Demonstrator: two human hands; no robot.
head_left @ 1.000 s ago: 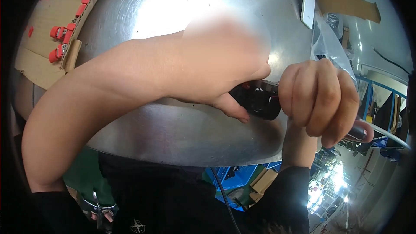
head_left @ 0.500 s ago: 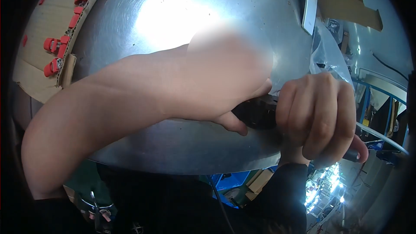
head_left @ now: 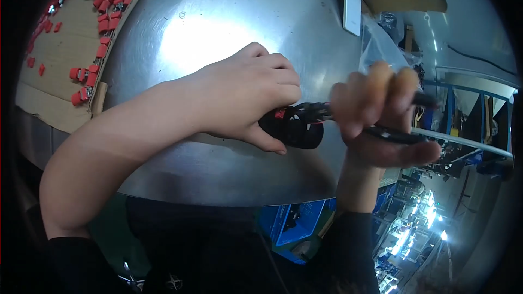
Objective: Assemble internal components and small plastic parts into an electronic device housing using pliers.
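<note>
Evidently we have a black plastic-looking part (head_left: 303, 135) just right of the middle of the frame, above the bare metal table (head_left: 190, 171). Our left hand (head_left: 262, 90) wraps it from the left, fingers curled over the far side and thumb along the near side; the fingertips are mostly hidden, so we cannot tell how hard they press. Our right hand (head_left: 376, 111), blurred at right of centre, has its fingers bent around a pair of dark-handled pliers (head_left: 396, 135), the handles spread apart. Their head points left to the upper edge of the part, near a small red patch; whether it touches, we cannot tell.

We would judge the part light and stiff, its glossy skin a little slippery, so the broad body suits our grip better than the end by the pliers. Thin bits beside the red patch may be fragile, and we would keep fingers off them. The pliers look rigid and somewhat heavier; we would hold them well back on the handles. Red pieces (head_left: 102, 50) lie on cardboard (head_left: 60, 62) at upper left.
</note>
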